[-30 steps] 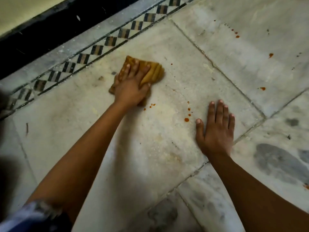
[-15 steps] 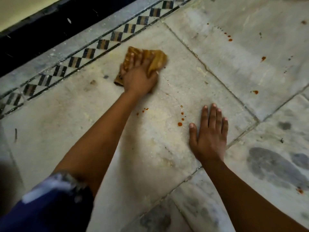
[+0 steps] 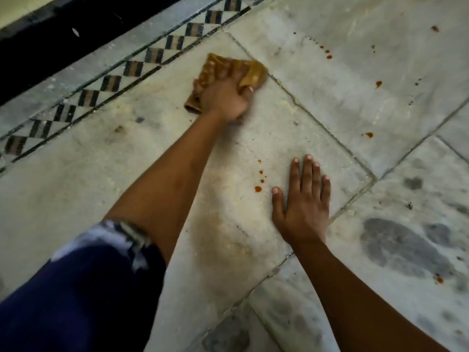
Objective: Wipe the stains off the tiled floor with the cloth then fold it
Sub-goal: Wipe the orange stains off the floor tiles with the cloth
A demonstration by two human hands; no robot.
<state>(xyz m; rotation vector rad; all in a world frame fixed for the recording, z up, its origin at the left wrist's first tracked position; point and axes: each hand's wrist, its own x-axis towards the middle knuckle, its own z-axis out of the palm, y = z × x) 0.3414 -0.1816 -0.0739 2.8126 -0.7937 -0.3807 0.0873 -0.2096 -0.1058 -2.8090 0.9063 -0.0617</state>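
Mustard-yellow cloth (image 3: 253,72) lies bunched on the tiled floor (image 3: 355,102), at the far corner of a large pale tile, close to the grout line (image 3: 312,118) and near the checkered border strip (image 3: 152,55). I read the left hand (image 3: 223,100) as clamped on the cloth: the fingers lie across its top, somewhat blurred, and the thumb curls against its near edge. This hold lets the palm bear down while the thumb stops the cloth slipping out during a stroke.

The right hand (image 3: 302,199) is well apart from the cloth, flat on the same tile with fingers straight, holding nothing. I judge that it props the forward lean.

Red-orange drops (image 3: 258,189) sit unwiped just beside the right thumb. More drops (image 3: 329,57) lie on the neighbouring tile beyond the grout line. By my estimate wiping is well short of done, and folding is not yet begun. The next stroke should draw the cloth toward the drops by the right thumb.
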